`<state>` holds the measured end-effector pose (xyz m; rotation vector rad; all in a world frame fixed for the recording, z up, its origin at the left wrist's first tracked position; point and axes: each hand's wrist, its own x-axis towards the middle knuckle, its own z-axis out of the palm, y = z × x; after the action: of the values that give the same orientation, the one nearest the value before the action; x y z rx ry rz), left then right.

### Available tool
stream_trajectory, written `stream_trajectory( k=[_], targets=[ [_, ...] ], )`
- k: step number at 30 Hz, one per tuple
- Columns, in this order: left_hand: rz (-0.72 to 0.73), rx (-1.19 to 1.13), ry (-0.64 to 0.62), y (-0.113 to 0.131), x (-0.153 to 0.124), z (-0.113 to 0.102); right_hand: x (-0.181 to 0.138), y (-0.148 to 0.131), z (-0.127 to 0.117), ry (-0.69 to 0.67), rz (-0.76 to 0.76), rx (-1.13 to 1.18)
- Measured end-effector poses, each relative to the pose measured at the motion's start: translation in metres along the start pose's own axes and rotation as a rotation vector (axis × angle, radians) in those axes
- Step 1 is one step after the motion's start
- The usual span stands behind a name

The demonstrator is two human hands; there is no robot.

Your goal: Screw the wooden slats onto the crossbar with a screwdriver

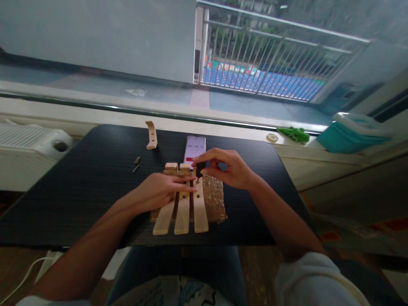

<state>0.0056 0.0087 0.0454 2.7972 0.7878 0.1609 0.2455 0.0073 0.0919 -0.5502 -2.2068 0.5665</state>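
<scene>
Three pale, curved wooden slats (201,219) lie side by side on a brown block wrapped in clear plastic (214,197). Dark screw holes show in the slats. My left hand (161,190) rests flat across the left and middle slats, its fingers stretched toward the right one. Pinched in the fingers of my right hand (231,168) is a short dark screwdriver-like tool (200,169), upright over the upper hole of the right slat. A small metal tip or screw head (198,181) shows below it; which of these it is I cannot tell.
Another curved wooden slat (152,135) stands at the back of the black table (105,178). Small metal screws (137,163) lie left of the block. Behind it is a phone (195,146) showing a timer. A tape roll (272,137) and green cloth (295,134) are on the windowsill.
</scene>
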Motion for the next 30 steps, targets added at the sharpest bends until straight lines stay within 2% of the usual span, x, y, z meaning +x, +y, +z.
stream_trajectory(
  k=[13, 18, 26, 30],
  targets=[
    [-0.011, -0.028, -0.022, 0.0007, 0.0009, -0.0012, -0.0038, 0.0074, 0.0046, 0.129, -0.040, -0.128],
    [0.002, -0.021, -0.024, 0.0011, 0.0008, -0.0022, -0.0042, 0.0092, 0.0057, 0.142, -0.064, -0.147],
    [0.002, -0.008, -0.011, -0.0006, 0.0002, -0.0002, -0.0049, 0.0072, 0.0084, 0.141, -0.005, -0.159],
    [-0.002, -0.017, -0.006, -0.0002, 0.0004, -0.0007, -0.0038, 0.0077, 0.0100, 0.171, -0.055, -0.146]
  ],
)
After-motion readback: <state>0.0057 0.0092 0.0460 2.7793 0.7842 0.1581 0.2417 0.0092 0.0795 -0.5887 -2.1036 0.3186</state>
